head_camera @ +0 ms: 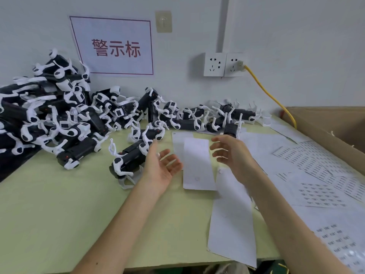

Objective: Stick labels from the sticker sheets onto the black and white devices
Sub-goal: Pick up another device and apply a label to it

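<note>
A big heap of black and white devices (59,115) covers the back left of the pale green table (79,204) and trails right along the wall. One device (130,157) lies nearest, just left of my left hand (162,167), which hovers palm up with relaxed fingers and holds nothing. My right hand (231,153) floats above the white backing sheets (197,163), fingers spread and loosely bent, empty. Another device (230,129) stands just beyond its fingertips. Sticker sheets (316,175) printed with small dark labels lie at the right.
A long blank white sheet (233,220) runs toward the table's front edge. A cardboard box (325,125) stands at the far right. Wall sockets (223,64) hold a yellow cable (270,93) that drops behind the box. A red-lettered sign (114,46) hangs on the wall.
</note>
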